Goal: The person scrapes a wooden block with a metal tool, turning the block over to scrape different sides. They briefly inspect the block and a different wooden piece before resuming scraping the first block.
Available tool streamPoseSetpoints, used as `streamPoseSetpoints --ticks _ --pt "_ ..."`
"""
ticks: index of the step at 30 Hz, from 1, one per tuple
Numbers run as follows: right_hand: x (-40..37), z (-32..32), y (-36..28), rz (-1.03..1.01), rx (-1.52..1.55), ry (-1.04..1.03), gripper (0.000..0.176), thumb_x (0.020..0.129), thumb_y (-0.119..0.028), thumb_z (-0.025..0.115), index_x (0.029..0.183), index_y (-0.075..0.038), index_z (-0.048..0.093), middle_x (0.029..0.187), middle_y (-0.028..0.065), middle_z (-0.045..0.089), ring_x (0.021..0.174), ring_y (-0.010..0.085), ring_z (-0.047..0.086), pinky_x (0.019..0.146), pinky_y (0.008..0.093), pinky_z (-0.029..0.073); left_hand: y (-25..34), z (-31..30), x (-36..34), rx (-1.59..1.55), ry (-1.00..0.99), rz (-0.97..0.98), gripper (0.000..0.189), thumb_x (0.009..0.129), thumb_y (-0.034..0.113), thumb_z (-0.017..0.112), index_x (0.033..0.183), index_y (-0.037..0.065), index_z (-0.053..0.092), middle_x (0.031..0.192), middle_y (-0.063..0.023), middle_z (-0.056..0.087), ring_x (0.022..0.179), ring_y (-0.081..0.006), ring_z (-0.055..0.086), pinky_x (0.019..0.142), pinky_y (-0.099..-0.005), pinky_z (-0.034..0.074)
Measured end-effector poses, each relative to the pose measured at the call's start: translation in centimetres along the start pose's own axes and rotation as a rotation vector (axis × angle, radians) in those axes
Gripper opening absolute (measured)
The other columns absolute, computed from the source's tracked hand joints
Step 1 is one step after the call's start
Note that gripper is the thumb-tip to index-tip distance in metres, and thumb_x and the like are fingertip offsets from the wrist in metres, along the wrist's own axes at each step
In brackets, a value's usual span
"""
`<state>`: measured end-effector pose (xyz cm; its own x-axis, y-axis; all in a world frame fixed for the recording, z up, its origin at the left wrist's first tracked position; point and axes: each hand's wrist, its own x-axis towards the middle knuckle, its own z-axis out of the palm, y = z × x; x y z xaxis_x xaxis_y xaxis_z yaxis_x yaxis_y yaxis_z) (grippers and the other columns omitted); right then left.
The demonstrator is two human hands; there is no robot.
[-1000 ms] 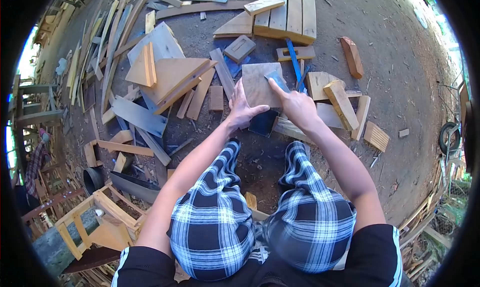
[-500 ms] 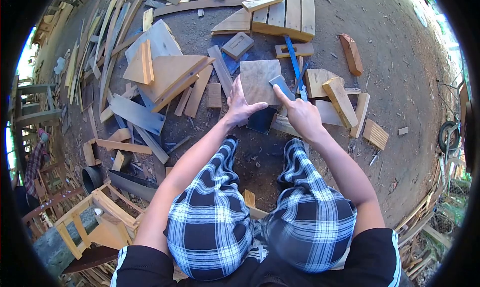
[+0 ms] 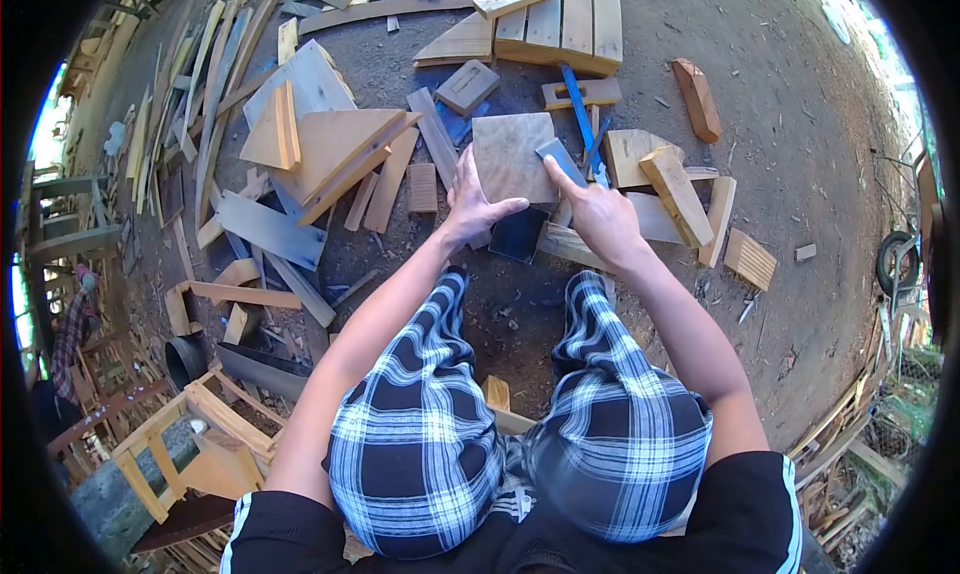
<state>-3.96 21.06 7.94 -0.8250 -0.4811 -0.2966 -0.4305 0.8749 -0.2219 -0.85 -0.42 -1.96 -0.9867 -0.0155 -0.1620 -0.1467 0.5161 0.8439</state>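
A square wooden board [image 3: 513,156] stands tilted in front of my knees, its broad face toward me. My left hand [image 3: 470,209] grips its left and lower edge, thumb stretched along the bottom. My right hand [image 3: 600,216] is at the board's right side, pressing a flat blue-grey piece [image 3: 560,160], which looks like a sanding block, with the index finger laid along it. The other right fingers are curled and partly hidden. Below the board is a dark square piece [image 3: 518,237]. A blue-framed saw [image 3: 578,109] lies just beyond my right hand.
Stacked angled boards [image 3: 335,149] lie on the left, with long strips [image 3: 225,84] behind them. A slatted wooden piece [image 3: 565,24] stands at the back. Wood blocks [image 3: 675,194] lie on the right. A small wooden frame [image 3: 190,429] is at lower left.
The blue-grey piece and my right hand have slid slightly away from me along the board's right side. My left hand keeps its hold. The whole view has shifted a little.
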Motion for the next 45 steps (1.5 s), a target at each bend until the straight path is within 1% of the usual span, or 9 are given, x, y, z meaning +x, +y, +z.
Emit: streamPoseSetpoints --ticks 4,7,12,19,25,28,35,39,45 --pt "5.3 -0.1 0.2 0.031 0.037 0.082 0.065 0.086 -0.004 0.045 0.145 -0.029 0.034 0.083 0.0201 0.068 0.075 0.0346 0.069 0.064 0.0448 0.056 -0.2 0.1 0.3 0.022 0.009 0.006 0.129 0.062 0.05 0.085 0.147 -0.005 0.006 0.148 -0.0246 0.017 0.141 -0.0358 0.016 0.117 -0.0437 0.015" --pt "4.9 0.8 0.5 0.02 0.029 0.146 0.065 0.085 -0.004 0.044 0.145 -0.028 0.034 0.083 0.0212 0.068 0.073 0.0353 0.069 0.063 0.0457 0.056 0.1 0.2 -0.1 0.044 0.017 -0.019 0.128 0.062 0.05 0.084 0.147 -0.005 0.006 0.148 -0.0245 0.017 0.141 -0.0355 0.017 0.117 -0.0439 0.015" --pt "-2.2 0.9 0.2 0.003 -0.043 0.003 0.075 0.084 -0.003 0.048 0.149 -0.034 0.026 0.072 0.0185 0.064 0.065 0.0347 0.067 0.059 0.0465 0.054 -0.2 0.0 0.0 0.016 0.001 0.002 0.128 0.063 0.05 0.084 0.148 -0.004 0.006 0.148 -0.0242 0.017 0.141 -0.0355 0.017 0.117 -0.0439 0.015" --pt "3.9 0.6 0.9 0.002 -0.041 0.164 0.066 0.086 -0.007 0.049 0.146 -0.031 0.032 0.079 0.0177 0.068 0.067 0.0326 0.069 0.061 0.0442 0.056 0.1 -0.2 0.2 0.014 -0.013 0.005 0.126 0.064 0.051 0.083 0.148 -0.004 0.006 0.149 -0.0242 0.017 0.141 -0.0358 0.017 0.117 -0.0441 0.015" --pt "-0.4 0.8 0.2 0.009 -0.031 0.07 0.075 0.083 -0.002 0.047 0.148 -0.034 0.028 0.073 0.0182 0.065 0.067 0.0352 0.067 0.059 0.0463 0.055 0.1 -0.2 0.0 0.049 -0.019 -0.009 0.127 0.064 0.051 0.083 0.148 -0.004 0.006 0.149 -0.0245 0.015 0.141 -0.0358 0.016 0.117 -0.044 0.014" --pt "-0.9 -0.1 0.0 0.021 -0.084 -0.022 0.069 0.085 -0.006 0.051 0.147 -0.03 0.032 0.081 0.0182 0.068 0.067 0.0321 0.069 0.058 0.0434 0.056 -0.3 0.1 0.1 0.027 0.006 0.002 0.127 0.063 0.051 0.083 0.148 -0.004 0.006 0.149 -0.0245 0.016 0.141 -0.036 0.016 0.117 -0.0439 0.014" --pt "4.7 1.0 0.5 0.0 0.002 0.192 0.066 0.086 -0.007 0.046 0.147 -0.027 0.033 0.077 0.0177 0.068 0.069 0.0336 0.069 0.061 0.0457 0.055 -0.3 0.0 0.1 0.048 -0.012 0.027 0.128 0.063 0.049 0.084 0.147 -0.005 0.005 0.149 -0.0243 0.015 0.141 -0.0352 0.016 0.117 -0.0437 0.014" --pt "-0.7 0.4 -1.3 0.026 -0.074 -0.022 0.071 0.084 -0.004 0.05 0.148 -0.029 0.031 0.073 0.0173 0.067 0.068 0.0326 0.069 0.059 0.0447 0.056 -0.2 0.0 0.1 0.015 0.01 0.018 0.129 0.063 0.05 0.084 0.147 -0.005 0.003 0.149 -0.0242 0.015 0.141 -0.0354 0.016 0.117 -0.0447 0.015" --pt "3.9 0.2 -0.5 -0.006 -0.012 0.069 0.069 0.086 -0.007 0.047 0.147 -0.032 0.03 0.081 0.0229 0.068 0.071 0.0341 0.069 0.062 0.0444 0.056 -0.2 0.2 0.2 0.025 0.0 0.008 0.129 0.063 0.05 0.084 0.147 -0.005 0.004 0.149 -0.0249 0.015 0.141 -0.036 0.015 0.117 -0.0454 0.015"
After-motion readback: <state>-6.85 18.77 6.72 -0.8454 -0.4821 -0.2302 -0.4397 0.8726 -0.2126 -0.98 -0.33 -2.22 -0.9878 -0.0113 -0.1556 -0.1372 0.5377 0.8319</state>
